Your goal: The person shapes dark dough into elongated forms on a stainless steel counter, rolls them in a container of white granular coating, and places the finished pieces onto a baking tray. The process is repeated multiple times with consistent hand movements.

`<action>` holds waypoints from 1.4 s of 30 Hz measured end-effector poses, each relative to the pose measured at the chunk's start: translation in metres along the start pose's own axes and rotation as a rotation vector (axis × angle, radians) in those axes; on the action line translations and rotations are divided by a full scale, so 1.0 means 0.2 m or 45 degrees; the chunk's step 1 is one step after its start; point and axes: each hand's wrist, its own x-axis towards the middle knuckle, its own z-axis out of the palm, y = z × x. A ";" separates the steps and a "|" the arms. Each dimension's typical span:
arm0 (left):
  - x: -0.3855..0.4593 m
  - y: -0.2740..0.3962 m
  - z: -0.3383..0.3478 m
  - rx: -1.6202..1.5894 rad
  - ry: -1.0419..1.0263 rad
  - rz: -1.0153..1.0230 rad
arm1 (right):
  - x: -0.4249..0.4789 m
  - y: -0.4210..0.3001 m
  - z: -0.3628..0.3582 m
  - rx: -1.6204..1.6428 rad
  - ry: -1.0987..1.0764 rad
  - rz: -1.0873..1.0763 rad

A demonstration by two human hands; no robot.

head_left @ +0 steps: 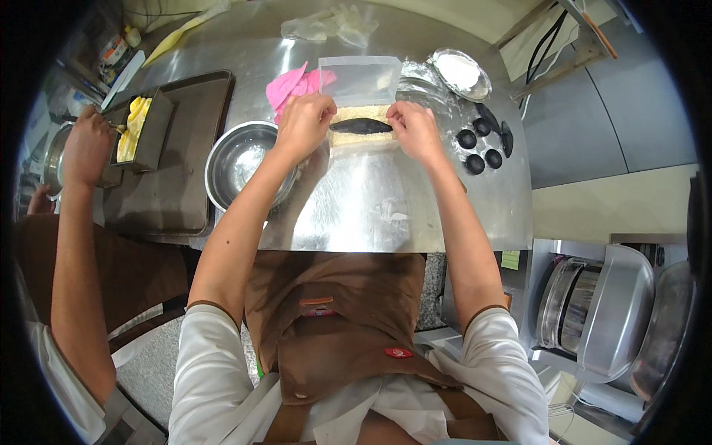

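Observation:
A black dough piece (pixel 361 126), long with tapered ends, lies across a shallow clear plastic container holding pale yellow crumbs (pixel 364 113). My left hand (pixel 306 119) pinches its left end between thumb and fingers; my right hand (pixel 413 128) pinches the right end. Behind my hands stands a translucent plastic lid or box wall (pixel 360 78). Several round black dough balls (pixel 474 163) sit to the right, with flatter black pieces (pixel 507 139) beside them. A metal bowl of white powder (pixel 461 73) stands at the back right.
A steel bowl (pixel 245 161) stands left of my left forearm, near a pink cloth (pixel 292 88). Farther left, a dark baking tray (pixel 183 189) bears a loaf tin (pixel 158 130) with yellow filling, where a co-worker's hand (pixel 88 144) holds a utensil. Clear gloves (pixel 334 25) lie at the back.

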 end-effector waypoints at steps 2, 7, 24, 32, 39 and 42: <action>-0.01 0.01 -0.01 0.048 -0.030 0.023 | -0.02 0.00 0.01 -0.217 -0.091 -0.053; 0.03 0.07 -0.04 0.119 -0.034 0.000 | 0.00 -0.04 -0.02 -0.149 0.058 -0.082; 0.05 0.05 0.09 0.172 -0.226 0.105 | 0.07 -0.02 0.04 -0.249 -0.292 -0.134; 0.05 0.08 0.08 0.053 -0.221 0.081 | 0.11 -0.05 0.01 0.017 -0.258 -0.090; 0.04 0.05 0.11 0.091 -0.222 0.110 | 0.16 -0.04 0.04 0.266 -0.299 -0.004; 0.05 0.04 0.11 -0.021 -0.273 0.042 | 0.20 0.01 0.06 0.429 -0.347 0.043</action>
